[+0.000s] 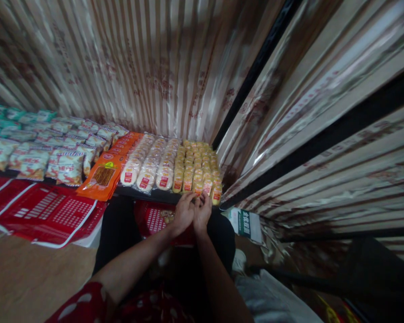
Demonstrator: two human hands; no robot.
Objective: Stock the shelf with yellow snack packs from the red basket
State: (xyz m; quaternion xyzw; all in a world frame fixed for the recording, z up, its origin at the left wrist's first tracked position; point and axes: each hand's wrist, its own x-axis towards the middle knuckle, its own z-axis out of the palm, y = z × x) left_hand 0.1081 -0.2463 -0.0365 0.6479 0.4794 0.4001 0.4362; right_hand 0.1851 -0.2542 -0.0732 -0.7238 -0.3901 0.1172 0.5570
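Note:
My left hand (184, 210) and my right hand (202, 211) meet at the shelf's front edge, fingers curled and pinched together. Just above my right fingertips stands a small snack packet (207, 185) with a pinkish label, which that hand seems to grip. What my left fingers hold is hidden. Behind both hands lie rows of small yellow snack packets (198, 162) in clear wrap. To their left are rows of round white cakes (146, 179), each wrapped with a red label.
Orange snack bags (103, 174) and many white and green bags (66, 166) fill the shelf leftward. A red printed sheet (57, 213) hangs below. A striped curtain (138, 63) and dark poles (252, 89) enclose the back and right. A green-and-white box (248, 224) sits low right.

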